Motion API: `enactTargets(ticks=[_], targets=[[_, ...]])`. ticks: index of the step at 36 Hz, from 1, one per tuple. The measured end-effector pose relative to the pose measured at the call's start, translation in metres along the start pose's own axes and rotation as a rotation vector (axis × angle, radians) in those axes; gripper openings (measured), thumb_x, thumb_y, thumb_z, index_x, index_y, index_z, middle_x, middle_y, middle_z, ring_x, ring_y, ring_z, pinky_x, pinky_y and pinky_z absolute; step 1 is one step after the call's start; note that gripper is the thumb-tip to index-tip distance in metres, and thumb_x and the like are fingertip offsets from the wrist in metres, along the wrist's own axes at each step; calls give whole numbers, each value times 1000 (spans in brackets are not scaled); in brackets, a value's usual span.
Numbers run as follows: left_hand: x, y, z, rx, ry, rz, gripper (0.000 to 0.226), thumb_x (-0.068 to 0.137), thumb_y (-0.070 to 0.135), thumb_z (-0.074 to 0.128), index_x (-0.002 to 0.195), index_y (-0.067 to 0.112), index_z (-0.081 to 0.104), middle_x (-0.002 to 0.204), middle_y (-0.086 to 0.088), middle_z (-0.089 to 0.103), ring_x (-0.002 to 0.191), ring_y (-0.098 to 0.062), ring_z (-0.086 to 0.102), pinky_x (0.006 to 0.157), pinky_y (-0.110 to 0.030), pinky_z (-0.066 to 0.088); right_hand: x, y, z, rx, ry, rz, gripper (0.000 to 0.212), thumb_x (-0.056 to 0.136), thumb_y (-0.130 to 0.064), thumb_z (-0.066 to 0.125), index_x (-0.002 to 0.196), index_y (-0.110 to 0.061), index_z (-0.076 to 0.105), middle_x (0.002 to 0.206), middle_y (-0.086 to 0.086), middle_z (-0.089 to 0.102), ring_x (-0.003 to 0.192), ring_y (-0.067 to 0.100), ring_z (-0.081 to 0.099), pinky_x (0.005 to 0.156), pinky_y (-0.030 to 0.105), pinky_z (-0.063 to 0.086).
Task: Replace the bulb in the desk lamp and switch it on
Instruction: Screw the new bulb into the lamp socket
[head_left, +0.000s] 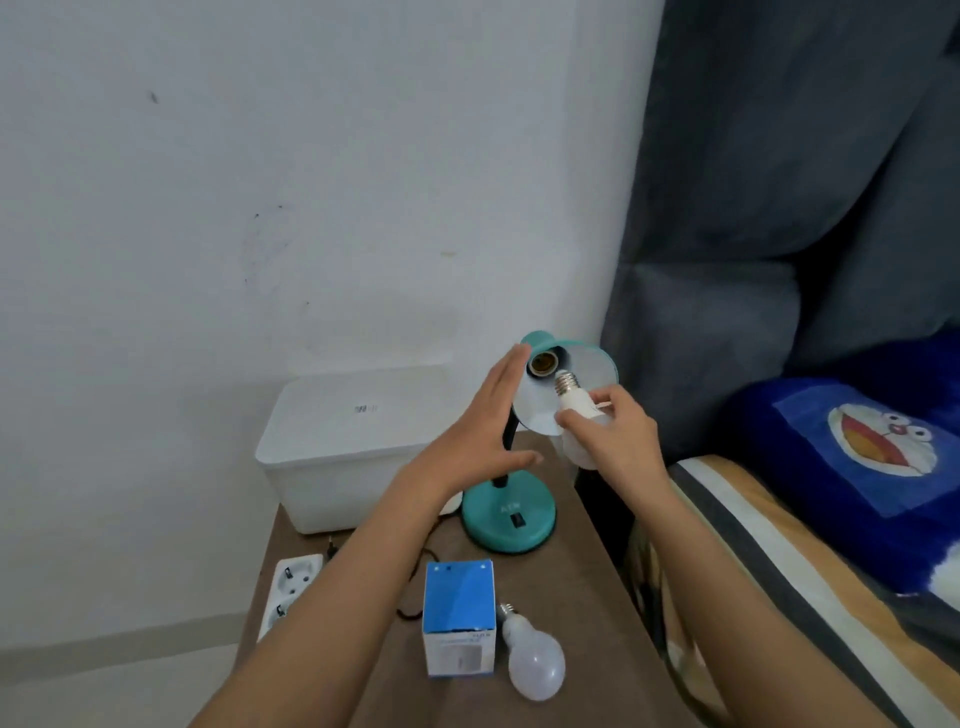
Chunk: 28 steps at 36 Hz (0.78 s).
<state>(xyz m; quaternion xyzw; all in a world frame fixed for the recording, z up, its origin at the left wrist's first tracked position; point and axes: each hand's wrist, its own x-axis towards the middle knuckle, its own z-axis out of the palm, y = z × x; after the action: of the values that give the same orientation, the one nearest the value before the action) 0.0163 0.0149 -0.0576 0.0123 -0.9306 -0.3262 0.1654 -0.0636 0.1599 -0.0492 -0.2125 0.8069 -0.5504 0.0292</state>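
Observation:
A teal desk lamp stands on the brown table on its round base (506, 519), which has a black switch on top. Its shade (587, 364) is tipped toward me and the empty brass socket (543, 364) shows inside. My right hand (618, 436) grips a white bulb (574, 405), whose metal screw end points at the socket, a short gap away. My left hand (488, 421) is flat and open, with its fingertips against the shade's left edge. A second white bulb (535, 660) lies on the table near me.
A blue and white bulb box (457, 618) stands beside the lying bulb. A white power strip (291, 587) and a black cord lie at the table's left edge. A white lidded bin (358, 447) sits behind. A bed with a blue cushion (852, 457) is at the right.

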Motion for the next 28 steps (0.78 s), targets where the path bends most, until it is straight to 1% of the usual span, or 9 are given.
enactTargets(ticks=[3, 5, 8, 12, 17, 20, 22, 25, 28], targets=[[12, -4, -1, -26, -16, 19, 116, 71, 17, 80, 148, 27, -7, 157, 13, -6, 140, 6, -2, 100, 8, 1, 12, -4, 9, -91, 22, -23, 35, 75, -30, 69, 105, -15, 59, 100, 7, 63, 83, 20, 57, 69, 30, 46], [17, -7, -1, -63, 2, 23, 118, 69, 15, 81, 147, 31, -5, 157, 13, -1, 141, 4, 1, 102, 6, 4, 19, -8, 15, -151, 33, 2, 38, 73, -34, 66, 106, -17, 59, 99, 8, 62, 88, 26, 59, 73, 34, 50], [23, -12, -2, -85, 8, 52, 119, 67, 14, 83, 142, 40, -5, 154, 18, 4, 141, 4, 4, 107, 2, 7, 26, -13, 20, -174, 65, 15, 36, 74, -36, 64, 104, -17, 59, 90, 4, 59, 83, 26, 59, 69, 33, 48], [30, -19, -4, -73, -18, 88, 115, 67, 12, 82, 141, 42, 0, 150, 25, 6, 141, 6, 6, 109, -1, 9, 33, -14, 25, -180, 84, 34, 32, 75, -38, 61, 99, -16, 61, 84, 1, 57, 78, 23, 56, 67, 30, 44], [33, -22, -5, -50, -17, 124, 109, 69, 11, 80, 141, 40, 4, 148, 23, 13, 137, 8, 14, 111, -4, 13, 40, -13, 28, -241, 76, 56, 33, 75, -42, 58, 91, -13, 63, 85, 4, 58, 79, 27, 55, 66, 30, 41], [35, -23, -5, -39, -16, 135, 108, 69, 12, 80, 138, 46, 4, 146, 23, 15, 134, 11, 16, 110, -4, 14, 43, -11, 28, -271, 74, 56, 35, 75, -42, 57, 87, -9, 62, 84, 6, 58, 76, 28, 53, 64, 29, 39], [35, -24, -4, -32, -17, 141, 107, 70, 12, 80, 137, 47, 4, 145, 23, 16, 133, 12, 16, 109, -2, 14, 44, -11, 29, -297, 68, 65, 38, 75, -43, 57, 87, -8, 62, 85, 6, 58, 76, 29, 51, 65, 29, 38], [35, -24, -3, -21, -10, 151, 107, 70, 11, 80, 140, 40, 4, 145, 21, 16, 130, 14, 16, 106, 1, 13, 47, -12, 30, -288, 49, 90, 41, 75, -47, 56, 91, -9, 61, 92, 8, 61, 84, 32, 57, 68, 32, 43], [35, -24, -3, -13, -5, 161, 106, 71, 11, 80, 140, 37, 4, 145, 19, 16, 130, 13, 17, 105, 1, 14, 46, -14, 30, -227, 14, 111, 44, 76, -45, 59, 102, -10, 55, 97, 3, 58, 92, 29, 58, 78, 38, 50]])
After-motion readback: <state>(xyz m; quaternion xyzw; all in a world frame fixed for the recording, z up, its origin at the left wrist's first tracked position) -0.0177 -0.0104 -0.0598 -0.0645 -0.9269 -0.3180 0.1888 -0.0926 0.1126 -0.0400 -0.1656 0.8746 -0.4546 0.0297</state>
